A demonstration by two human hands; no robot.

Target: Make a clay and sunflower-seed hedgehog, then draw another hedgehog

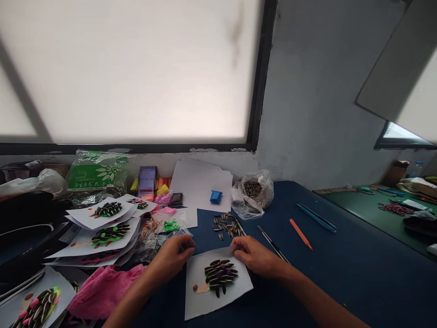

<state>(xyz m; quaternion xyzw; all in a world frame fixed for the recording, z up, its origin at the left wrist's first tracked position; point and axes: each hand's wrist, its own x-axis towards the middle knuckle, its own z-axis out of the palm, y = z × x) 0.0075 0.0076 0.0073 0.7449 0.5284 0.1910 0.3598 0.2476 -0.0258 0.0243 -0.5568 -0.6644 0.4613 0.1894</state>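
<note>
Two hands meet the top edge of the card (196, 305), at the desk's (341, 282) near side: the right hand (254, 256) pinches one corner; whether the left hand (175, 253) grips or merely touches the other, I cannot tell. Bending the card could pop seeds off its figure (221, 277). Pushing it forward could scatter the loose seeds (225, 224) just beyond. Leftward, the uneven stack (128, 233) could slide if bumped.

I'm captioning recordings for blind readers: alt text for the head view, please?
A right hand pinches the top edge of a card bearing a seed animal, the left hand beside its upper left corner. Loose seeds lie beyond on a blue table; similar cards pile up at left.
</note>
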